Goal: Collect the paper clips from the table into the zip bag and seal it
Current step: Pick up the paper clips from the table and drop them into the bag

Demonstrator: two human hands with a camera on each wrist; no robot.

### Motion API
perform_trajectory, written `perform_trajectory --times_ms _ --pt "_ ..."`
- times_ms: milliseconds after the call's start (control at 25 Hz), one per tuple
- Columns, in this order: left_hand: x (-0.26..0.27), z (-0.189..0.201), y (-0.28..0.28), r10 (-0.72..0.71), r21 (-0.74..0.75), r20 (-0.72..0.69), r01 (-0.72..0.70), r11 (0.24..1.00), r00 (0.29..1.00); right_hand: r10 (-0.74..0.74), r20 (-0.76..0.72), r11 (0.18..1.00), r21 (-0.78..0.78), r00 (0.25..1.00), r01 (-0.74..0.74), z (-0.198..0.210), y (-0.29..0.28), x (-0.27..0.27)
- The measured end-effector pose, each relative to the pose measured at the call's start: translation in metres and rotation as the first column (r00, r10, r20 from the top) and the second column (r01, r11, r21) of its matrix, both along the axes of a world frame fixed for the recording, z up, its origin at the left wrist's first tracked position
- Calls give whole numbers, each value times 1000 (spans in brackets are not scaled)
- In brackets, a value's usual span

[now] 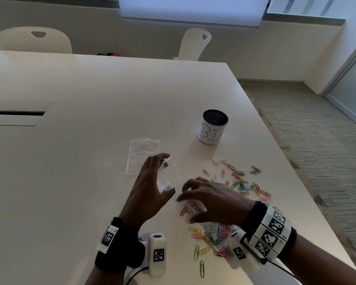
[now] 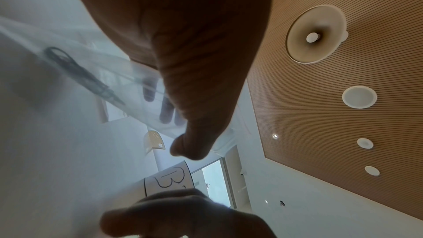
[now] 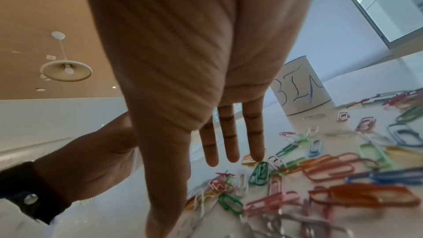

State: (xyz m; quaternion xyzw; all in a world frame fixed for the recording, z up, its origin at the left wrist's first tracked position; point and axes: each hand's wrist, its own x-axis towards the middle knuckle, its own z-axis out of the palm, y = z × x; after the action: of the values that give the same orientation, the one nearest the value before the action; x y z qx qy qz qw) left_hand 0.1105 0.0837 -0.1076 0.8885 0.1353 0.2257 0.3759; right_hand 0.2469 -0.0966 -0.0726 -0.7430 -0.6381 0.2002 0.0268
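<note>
My left hand [image 1: 165, 162] pinches the mouth of a clear zip bag [image 1: 169, 177] and holds it lifted off the table, mouth toward the clips. In the left wrist view the bag [image 2: 91, 71] lies across my fingers [image 2: 165, 109], with the thumb in front of it. Many coloured paper clips [image 1: 240, 182] lie scattered on the white table [image 1: 90, 89], with more [image 1: 212, 237] near my right wrist. My right hand [image 1: 185, 204] hovers just over the clips with fingers [image 3: 231, 144] straight and spread, gripping nothing; clips [image 3: 320, 169] lie right under the tips.
A second clear zip bag [image 1: 143, 155] lies flat beyond my left hand. A white cup marked "BIN" [image 1: 214, 128] stands behind the clips. The table's right edge [image 1: 286, 161] runs close past the clips. White chairs [image 1: 33, 40] stand at the far side.
</note>
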Motion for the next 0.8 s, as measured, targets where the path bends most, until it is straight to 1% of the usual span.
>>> perform_trajectory --times_ms 80,120,280,360,480,600,680,720,800 --pt "1 1 -2 -7 -4 -7 7 1000 1000 5 41 999 -39 999 -3 2 -4 -2" --pt "1 1 -3 -10 -6 -11 10 1000 1000 0 45 1000 -25 999 1 1 -5 -3" --pt "2 0 -5 -21 -14 -19 21 1000 1000 -30 20 993 111 999 27 -6 -9 -11" --pt "2 0 -6 -23 -14 -22 23 1000 999 -40 25 990 135 999 36 -10 -8 -13" --pt "3 0 -7 -25 -19 -29 25 1000 999 -100 -5 985 143 995 100 -10 -6 -11" --pt "2 0 -9 -30 -28 -24 29 999 999 -196 -95 964 163 976 210 -8 -8 -2" --pt "2 0 -9 -30 -32 -23 29 999 999 -295 -182 928 178 938 327 -5 -12 7" --pt "2 -1 -10 -29 -34 -22 29 999 999 -353 -240 901 174 904 398 -3 -14 11" --pt "3 -1 -10 -32 -38 -23 31 999 999 -459 -390 824 149 798 547 2 -19 17"
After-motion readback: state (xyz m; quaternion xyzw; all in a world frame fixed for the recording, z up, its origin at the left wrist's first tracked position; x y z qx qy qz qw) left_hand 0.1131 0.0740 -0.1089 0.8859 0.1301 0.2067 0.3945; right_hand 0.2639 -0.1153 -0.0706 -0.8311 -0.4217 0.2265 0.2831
